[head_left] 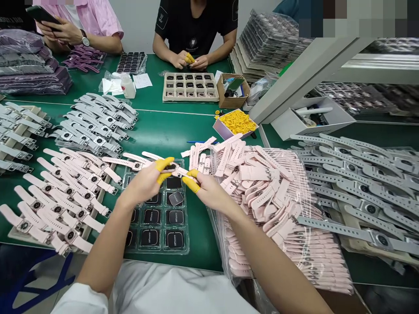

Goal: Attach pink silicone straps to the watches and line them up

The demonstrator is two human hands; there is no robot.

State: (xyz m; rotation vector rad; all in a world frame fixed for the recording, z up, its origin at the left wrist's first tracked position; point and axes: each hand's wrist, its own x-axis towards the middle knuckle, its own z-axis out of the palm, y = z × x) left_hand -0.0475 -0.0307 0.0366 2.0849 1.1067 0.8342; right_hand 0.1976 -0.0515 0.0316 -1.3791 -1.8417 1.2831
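Note:
My left hand [145, 181], with yellow finger cots on thumb and forefinger, pinches a small smartwatch case [169, 168]. Yellow cots also cover the fingertips of my right hand [209, 189], which grips a pink watch strap [187, 175] at the case's right side. Whether strap and case are joined cannot be made out behind the fingers. Below both hands lies a clear plastic tray [163, 250] holding dark square watch cases [151, 216]. Close to my right hand is a loose heap of pink straps [258, 179] on bagged straps.
Pink-strapped watches [68, 192] lie in rows at left, grey ones [98, 117] behind and more grey watches [363, 187] at right. A box of yellow finger cots [237, 122] stands beside a slanted metal post [304, 74]. Across the table a co-worker's hands [190, 61] work behind a beige tray [190, 98].

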